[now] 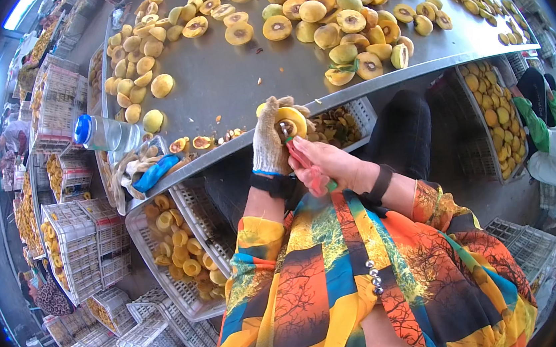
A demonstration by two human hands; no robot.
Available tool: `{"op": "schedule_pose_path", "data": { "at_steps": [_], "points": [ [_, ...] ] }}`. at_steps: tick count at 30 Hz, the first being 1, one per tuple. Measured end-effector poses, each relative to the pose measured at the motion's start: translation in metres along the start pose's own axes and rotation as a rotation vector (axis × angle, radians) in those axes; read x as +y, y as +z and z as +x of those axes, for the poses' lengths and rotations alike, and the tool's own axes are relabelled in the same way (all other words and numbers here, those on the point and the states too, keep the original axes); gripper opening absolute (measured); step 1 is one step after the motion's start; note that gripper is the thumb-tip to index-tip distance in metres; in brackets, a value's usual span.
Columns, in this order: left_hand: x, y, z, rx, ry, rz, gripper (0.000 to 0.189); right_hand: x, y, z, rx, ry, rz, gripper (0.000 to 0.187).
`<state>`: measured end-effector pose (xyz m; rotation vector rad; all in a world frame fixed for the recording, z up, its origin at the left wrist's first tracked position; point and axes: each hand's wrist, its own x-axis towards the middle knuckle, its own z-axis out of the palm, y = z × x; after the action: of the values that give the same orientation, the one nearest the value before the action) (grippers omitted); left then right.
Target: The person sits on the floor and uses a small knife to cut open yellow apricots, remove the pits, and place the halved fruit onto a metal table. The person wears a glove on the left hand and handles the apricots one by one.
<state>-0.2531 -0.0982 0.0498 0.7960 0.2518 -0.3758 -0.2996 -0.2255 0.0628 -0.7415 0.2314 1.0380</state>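
My left hand [270, 136], in a knitted work glove, holds a halved yellow fruit [293, 122] with its cut face turned up, just past the near edge of the metal table [228, 78]. In my bare right hand [325, 164] is a pitting tool with a red and green handle [298, 154]; its metal tip rests at the middle of the fruit half. Many halved fruits [277, 27] lie cut side up or down on the table beyond my hands. Two halves with dark reddish centres [201, 141] lie near the table's edge.
A lidded plastic jar [108, 132], gloves [129, 170] and a blue item [156, 173] sit at the table's left corner. Below are a crate of hollowed halves [185, 252] and a crate of dark scraps [336, 127]. Another crate of fruit [493, 117] and a co-worker [551, 147] are at right.
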Motion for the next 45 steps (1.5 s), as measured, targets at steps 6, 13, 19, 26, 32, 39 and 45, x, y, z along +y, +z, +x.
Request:
{"op": "schedule_pose_path", "data": {
  "at_steps": [6, 13, 19, 26, 32, 39, 45],
  "points": [
    [0.041, -0.079, -0.04, 0.086, 0.064, -0.153, 0.036, 0.025, 0.004, 0.023, 0.157, -0.389, -0.618, 0.039],
    [0.1, -0.179, -0.186, 1.086, 0.311, 1.369, 0.04, 0.027, -0.066, 0.041, 0.515, -0.435, -1.733, 0.022],
    [0.094, -0.101, -0.098, 0.711, 0.692, 1.23, 0.028, 0.024, -0.057, 0.023, 0.484, -0.481, -1.569, 0.025],
    [-0.003, 0.079, 0.064, -0.013, 0.443, 1.984, 0.049, 0.026, -0.089, -0.011, 0.61, -0.551, -1.725, 0.025],
    [-0.063, 0.077, 0.128, 0.03, 0.373, 1.626, 0.044, 0.033, -0.102, -0.031, 0.626, -0.618, -1.668, 0.026],
    [0.016, 0.026, 0.059, 0.115, 0.271, 0.491, 0.033, 0.017, -0.079, -0.028, 0.62, -0.354, -1.463, 0.029],
    [0.037, -0.014, -0.003, 0.075, 0.13, -0.139, 0.059, 0.032, -0.094, 0.022, 0.471, -0.186, -1.603, 0.024]
  ]
}}
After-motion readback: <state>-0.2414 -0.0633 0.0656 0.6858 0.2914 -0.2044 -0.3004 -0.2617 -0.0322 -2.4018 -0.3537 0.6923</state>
